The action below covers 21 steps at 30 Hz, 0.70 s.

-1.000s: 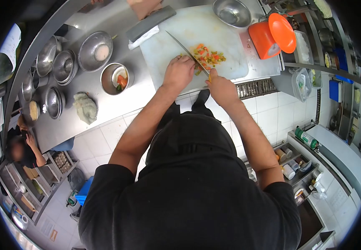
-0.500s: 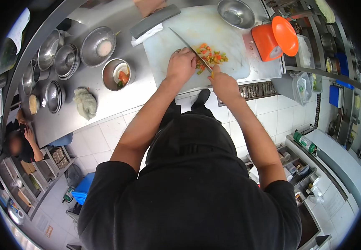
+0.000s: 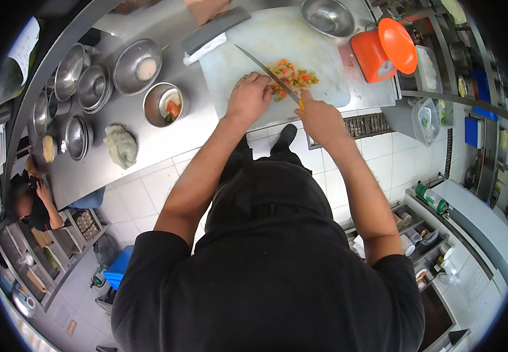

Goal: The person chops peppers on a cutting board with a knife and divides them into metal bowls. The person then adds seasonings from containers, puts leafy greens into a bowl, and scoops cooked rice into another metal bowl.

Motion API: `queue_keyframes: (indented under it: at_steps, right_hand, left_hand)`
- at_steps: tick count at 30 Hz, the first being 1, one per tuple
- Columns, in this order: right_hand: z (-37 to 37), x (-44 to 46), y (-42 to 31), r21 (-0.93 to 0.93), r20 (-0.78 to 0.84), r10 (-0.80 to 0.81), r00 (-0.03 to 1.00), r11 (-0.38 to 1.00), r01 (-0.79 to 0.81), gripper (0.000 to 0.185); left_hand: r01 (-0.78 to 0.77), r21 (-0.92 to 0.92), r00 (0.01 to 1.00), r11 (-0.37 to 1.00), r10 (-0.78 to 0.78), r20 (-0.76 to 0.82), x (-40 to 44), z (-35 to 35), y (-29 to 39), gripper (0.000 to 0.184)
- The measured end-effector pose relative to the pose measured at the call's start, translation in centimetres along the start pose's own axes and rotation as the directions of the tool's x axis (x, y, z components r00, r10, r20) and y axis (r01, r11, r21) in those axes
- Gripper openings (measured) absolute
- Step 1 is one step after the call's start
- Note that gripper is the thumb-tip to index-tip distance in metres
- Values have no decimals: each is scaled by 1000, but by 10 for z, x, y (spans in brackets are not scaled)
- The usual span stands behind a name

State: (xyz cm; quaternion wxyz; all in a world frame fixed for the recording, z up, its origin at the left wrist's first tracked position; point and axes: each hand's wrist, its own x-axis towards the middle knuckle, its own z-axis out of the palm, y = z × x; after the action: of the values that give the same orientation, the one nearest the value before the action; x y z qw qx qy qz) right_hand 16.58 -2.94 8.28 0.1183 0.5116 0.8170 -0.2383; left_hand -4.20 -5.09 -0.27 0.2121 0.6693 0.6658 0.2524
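Note:
On the white cutting board (image 3: 224,73) lies a pile of chopped vegetables (image 3: 296,76) in red, orange and green. My right hand (image 3: 323,121) is closed round the yellow handle of a kitchen knife (image 3: 265,68). Its long blade slants up and left across the left part of the pile, and I cannot tell whether the edge touches the board. Just left of the blade, my left hand (image 3: 249,97) rests on the board with its fingers bent and drawn together at the pile's edge. Whatever lies under those fingertips is hidden.
Left of the board stand a steel pot (image 3: 166,105) with vegetable pieces, a folded cloth (image 3: 120,146) and several steel bowls (image 3: 138,67). An orange scale (image 3: 373,56) and another bowl (image 3: 327,19) stand beyond the board. A person (image 3: 36,199) is at the far left.
My left hand has shifted slightly left and down, away from the blade. The knife stays in my right hand, its handle end a little lower. The pile looks more spread out.

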Motion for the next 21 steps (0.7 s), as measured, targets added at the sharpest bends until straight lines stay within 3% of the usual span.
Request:
queue_keyframes:
  at_steps: [5,8,21]
  right_hand:
    - [8,-3,6,-23,33,20,999,1000,-19,34]
    - [8,-4,10,-20,40,30,999,999,-30,36]
    - [25,4,10,3,52,63,997,998,-63,36]
  left_hand:
    - [-7,13,999,1000,7,51,-1,7,1,21]
    - [16,-56,1000,998,-15,20,-2,14,3,18]
    - [-60,-4,997,998,59,-55,-4,26,1,14]
